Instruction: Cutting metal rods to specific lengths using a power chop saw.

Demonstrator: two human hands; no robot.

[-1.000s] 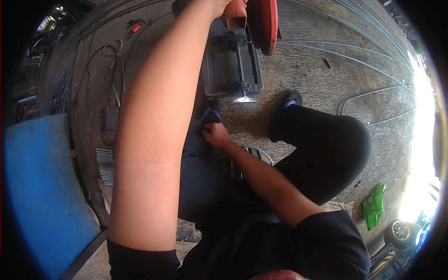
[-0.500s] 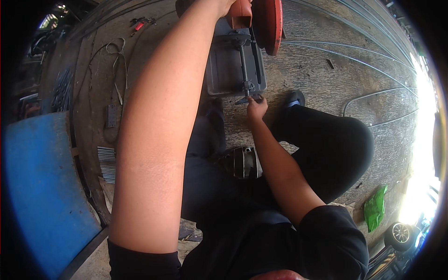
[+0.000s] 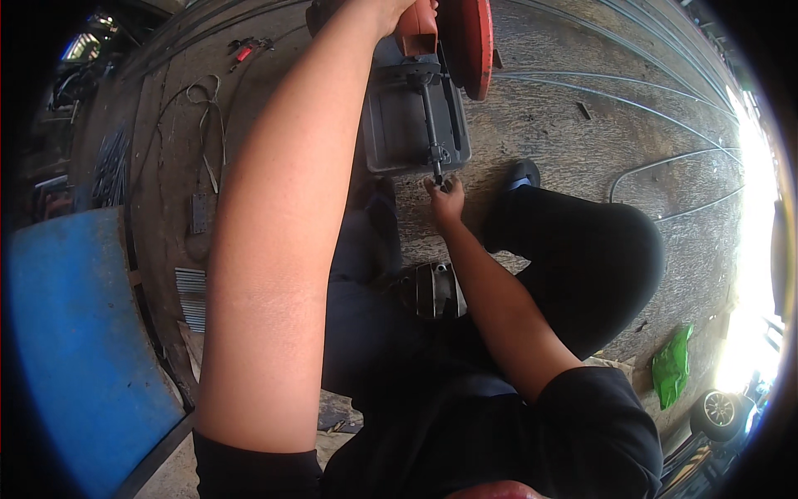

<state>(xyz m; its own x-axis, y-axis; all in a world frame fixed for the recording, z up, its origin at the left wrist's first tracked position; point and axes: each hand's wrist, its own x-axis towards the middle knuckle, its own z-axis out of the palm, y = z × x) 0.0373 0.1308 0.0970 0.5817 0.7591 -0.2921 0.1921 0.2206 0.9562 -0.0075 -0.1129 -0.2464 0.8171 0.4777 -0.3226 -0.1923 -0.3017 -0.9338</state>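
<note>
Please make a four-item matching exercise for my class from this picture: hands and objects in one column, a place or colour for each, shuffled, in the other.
Column 1
1. left hand
2. right hand
3. crumpled bag on the right
4. large panel at the far left

Column 2
A. blue
B. at the near end of the dark screw rod
C. green
D. at the picture's top edge, by the orange machine

Right pairs: 1-D, 2-B, 3-C, 4-A
</note>
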